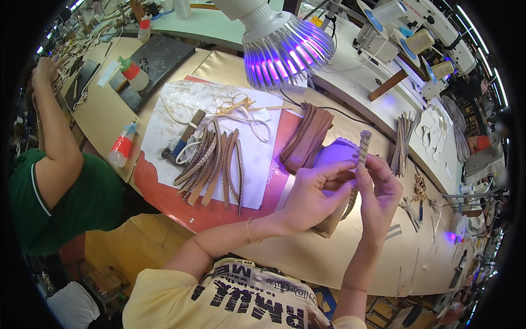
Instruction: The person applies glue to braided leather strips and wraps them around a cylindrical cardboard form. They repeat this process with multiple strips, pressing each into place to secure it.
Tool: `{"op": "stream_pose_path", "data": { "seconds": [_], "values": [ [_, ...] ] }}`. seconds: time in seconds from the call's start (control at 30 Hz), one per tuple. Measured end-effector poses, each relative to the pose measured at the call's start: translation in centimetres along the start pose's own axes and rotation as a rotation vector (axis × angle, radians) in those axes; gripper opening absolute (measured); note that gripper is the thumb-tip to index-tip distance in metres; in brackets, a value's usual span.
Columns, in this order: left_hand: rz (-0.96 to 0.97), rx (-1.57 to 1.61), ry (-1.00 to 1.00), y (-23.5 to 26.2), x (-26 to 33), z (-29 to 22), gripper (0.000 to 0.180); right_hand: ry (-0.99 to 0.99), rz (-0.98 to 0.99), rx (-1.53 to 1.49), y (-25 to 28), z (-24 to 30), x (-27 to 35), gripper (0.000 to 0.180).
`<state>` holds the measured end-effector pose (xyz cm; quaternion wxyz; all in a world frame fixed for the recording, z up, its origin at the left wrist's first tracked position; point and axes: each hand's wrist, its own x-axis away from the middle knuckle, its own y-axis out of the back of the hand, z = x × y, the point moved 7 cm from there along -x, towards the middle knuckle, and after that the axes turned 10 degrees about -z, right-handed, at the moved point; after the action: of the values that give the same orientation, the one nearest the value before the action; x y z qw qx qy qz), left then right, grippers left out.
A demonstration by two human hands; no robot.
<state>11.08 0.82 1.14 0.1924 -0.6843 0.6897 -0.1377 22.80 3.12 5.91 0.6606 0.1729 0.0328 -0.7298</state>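
Observation:
A braided strap (364, 143) stands upright between my two hands, its upper end showing above the fingers and its lower end hanging below. My left hand (315, 196) pinches it from the left with thumb and fingertips. From the right, my right hand (378, 192) presses thumb and fingers on the same strap. Behind the hands lies a pale block lit purple (335, 153). Beside it sits a stack of brown leather strips (308, 137). Several braided and flat straps (205, 167) lie on white paper (164, 126) to the left, next to a hammer (183, 137).
A silver lamp (287, 52) hangs over the table's far side. Sewing machine parts with thread spools (419, 41) stand at far right. Glue bottles (123, 145) and a dark slab (159, 68) are at left, near a person in green (66, 192). A strip bundle (402, 142) lies right.

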Motion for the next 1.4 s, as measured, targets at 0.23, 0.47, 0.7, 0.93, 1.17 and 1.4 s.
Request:
{"op": "stream_pose_path", "data": {
  "seconds": [0.23,0.47,0.7,0.93,1.17,1.4],
  "values": [
    [0.15,-0.349,-0.132,-0.8,-1.6,1.7,0.031,-0.102,-0.114,-0.037,4.3,-2.5,0.6,0.014],
    [-0.081,-0.989,-0.432,8.4,-16.7,4.6,0.025,-0.269,-0.26,-0.204,12.1,-5.2,3.3,0.016],
    [0.145,-1.24,-0.383,9.4,-18.5,8.9,0.023,-0.344,-0.32,-0.217,14.9,-7.6,5.9,0.015],
    [0.057,-1.164,-0.396,9.8,-18.3,8.5,0.019,-0.357,-0.323,-0.241,14.8,-8.4,6.3,0.015],
    [0.043,-1.124,-0.384,10.0,-18.3,8.1,0.02,-0.373,-0.335,-0.226,14.8,-8.2,6.5,0.015],
    [0.032,-1.185,-0.521,8.9,-17.2,7.7,0.02,-0.37,-0.419,-0.182,16.8,-8.1,7.4,0.016]
  ]
}}
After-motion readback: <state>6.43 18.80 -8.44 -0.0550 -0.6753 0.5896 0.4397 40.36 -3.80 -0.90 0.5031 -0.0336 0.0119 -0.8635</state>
